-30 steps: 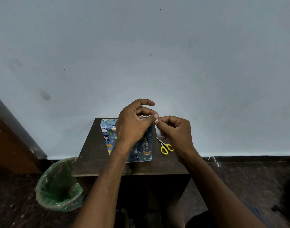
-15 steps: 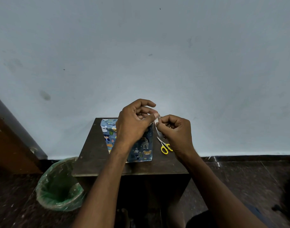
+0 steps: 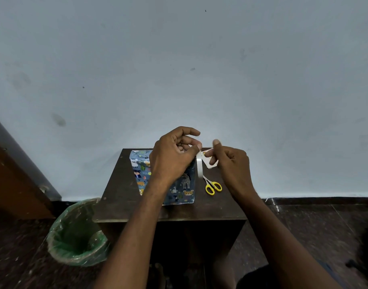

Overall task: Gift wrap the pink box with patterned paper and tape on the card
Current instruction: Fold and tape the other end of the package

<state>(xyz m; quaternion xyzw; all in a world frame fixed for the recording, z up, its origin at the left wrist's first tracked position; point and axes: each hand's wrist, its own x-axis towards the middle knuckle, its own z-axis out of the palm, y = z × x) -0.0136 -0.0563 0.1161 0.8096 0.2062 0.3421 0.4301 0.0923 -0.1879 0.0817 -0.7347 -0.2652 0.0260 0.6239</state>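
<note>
A plain domestic-looking room: a scuffed pale wall fills the upper frame, a small dark wooden table stands centre, a green-lined bin lower left on dark stone floor.

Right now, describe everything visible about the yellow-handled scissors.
The scissors are small, with bright yellow plastic loop handles and short pale metal blades. They lie flat on the dark wooden table, to the right of the wrapped box, handles toward the person, blades pointing away and looking closed. Neither hand touches them.
</note>
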